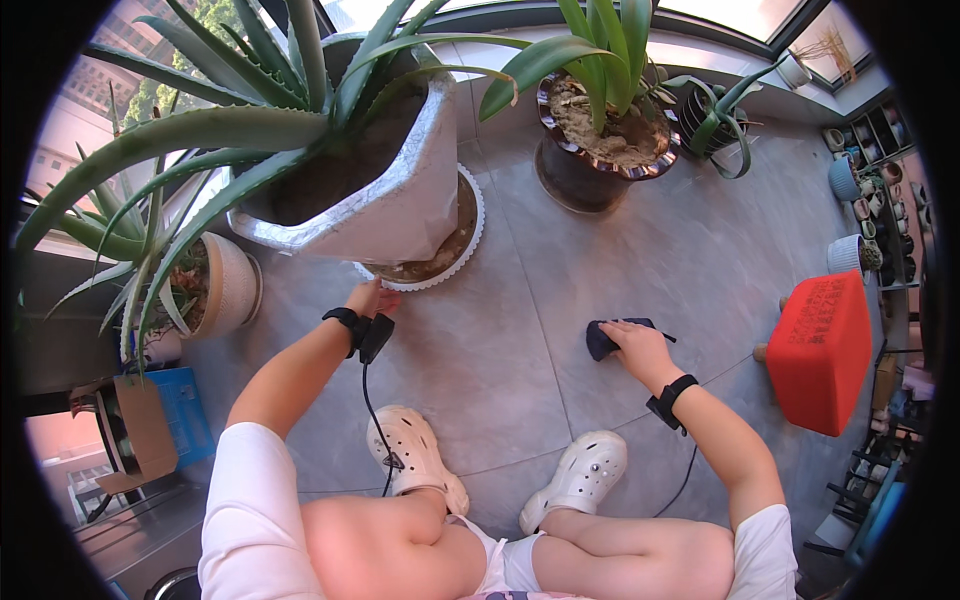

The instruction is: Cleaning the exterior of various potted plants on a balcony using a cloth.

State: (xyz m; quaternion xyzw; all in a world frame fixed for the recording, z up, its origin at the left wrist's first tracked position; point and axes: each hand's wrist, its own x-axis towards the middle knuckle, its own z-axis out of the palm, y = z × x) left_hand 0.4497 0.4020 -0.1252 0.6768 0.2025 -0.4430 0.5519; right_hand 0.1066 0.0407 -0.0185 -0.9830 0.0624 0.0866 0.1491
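Note:
My right hand (637,346) presses a dark folded cloth (600,341) against the grey tile floor, and a short dark strip sticks out beyond the fingers. At the front rim of a white scalloped saucer (474,247), my left hand (375,296) is turned so that its grip is hard to see; whether it grasps the rim I cannot tell. Brown residue covers the saucer's inside. On it stands a large white angular planter (397,217) holding a big aloe plant (247,127).
A dark glazed pot (581,176) with a strap-leaved plant stands by the window. To the right is a red stool (821,352) on its side; shelves of small pots (892,202) lie beyond. A cream pot (229,281) and cardboard box (146,427) are leftward. Cables trail from both wrists.

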